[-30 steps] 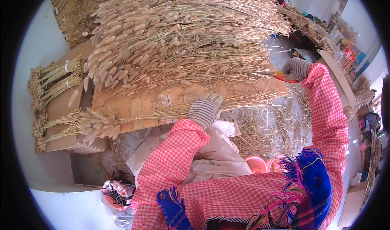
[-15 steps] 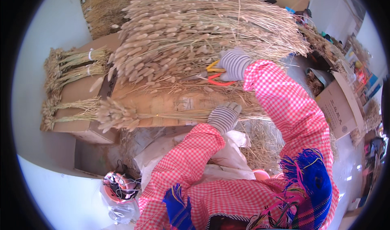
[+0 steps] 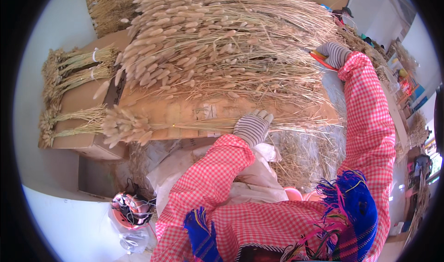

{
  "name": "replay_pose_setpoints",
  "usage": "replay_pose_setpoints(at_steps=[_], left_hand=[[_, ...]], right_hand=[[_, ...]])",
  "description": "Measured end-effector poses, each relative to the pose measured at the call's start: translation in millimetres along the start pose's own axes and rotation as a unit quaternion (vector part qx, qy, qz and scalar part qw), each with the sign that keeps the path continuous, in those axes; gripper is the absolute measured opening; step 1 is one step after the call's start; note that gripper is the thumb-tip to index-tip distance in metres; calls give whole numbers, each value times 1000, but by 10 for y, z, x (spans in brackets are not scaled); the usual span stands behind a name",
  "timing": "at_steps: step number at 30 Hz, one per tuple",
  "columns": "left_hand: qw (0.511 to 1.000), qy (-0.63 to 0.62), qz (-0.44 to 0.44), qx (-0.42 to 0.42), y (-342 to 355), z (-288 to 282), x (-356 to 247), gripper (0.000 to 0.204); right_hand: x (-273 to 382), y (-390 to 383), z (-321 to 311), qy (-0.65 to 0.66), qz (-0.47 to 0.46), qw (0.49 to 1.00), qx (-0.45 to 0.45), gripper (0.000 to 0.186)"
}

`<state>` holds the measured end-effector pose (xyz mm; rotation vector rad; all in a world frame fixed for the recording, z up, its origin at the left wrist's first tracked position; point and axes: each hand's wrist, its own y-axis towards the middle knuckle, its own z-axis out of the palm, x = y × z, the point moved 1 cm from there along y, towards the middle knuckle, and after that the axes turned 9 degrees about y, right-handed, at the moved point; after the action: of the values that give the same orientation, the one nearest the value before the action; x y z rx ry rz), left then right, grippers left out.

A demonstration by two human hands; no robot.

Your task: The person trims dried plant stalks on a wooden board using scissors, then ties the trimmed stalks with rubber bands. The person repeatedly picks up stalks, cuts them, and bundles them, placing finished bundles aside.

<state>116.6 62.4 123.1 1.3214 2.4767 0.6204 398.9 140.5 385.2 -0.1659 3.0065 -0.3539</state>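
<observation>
My left hand [image 3: 252,128], in a grey-striped glove, is closed over the stems of a tied bundle of dried bunny-tail grass [image 3: 128,124]. The bundle lies along the near edge of a cardboard surface [image 3: 178,109], its fluffy heads to the left and its stem ends to the right. In a matching glove, my right hand [image 3: 334,55] grips scissors [image 3: 321,59] with orange-red handles. The scissors are beside the right-hand stem ends of a large heap of loose bunny-tail grass [image 3: 203,44]. Their blades are mostly hidden.
Finished-looking tied bunches [image 3: 85,72] lie on a cardboard box [image 3: 83,98] at the left. Cut straw [image 3: 300,160] litters the floor below the work surface. A pink tub [image 3: 129,213] with cables and cloth stands at lower left. More dried plants line the right side.
My right hand has moved right and slightly away with the scissors, from the heap's near side to its stem ends. My left hand stays on the bundle.
</observation>
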Motion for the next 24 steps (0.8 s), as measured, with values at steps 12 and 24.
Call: replay_pose_setpoints(at_steps=[12,24], left_hand=[[998,-11,-49,25,16,8,-3,36],[995,2,-78,66,159,-91,-11,40]], right_hand=[[-615,-759,134,296,122,807,-496,41],[823,-2091,2100,725,-85,679,-82,60]])
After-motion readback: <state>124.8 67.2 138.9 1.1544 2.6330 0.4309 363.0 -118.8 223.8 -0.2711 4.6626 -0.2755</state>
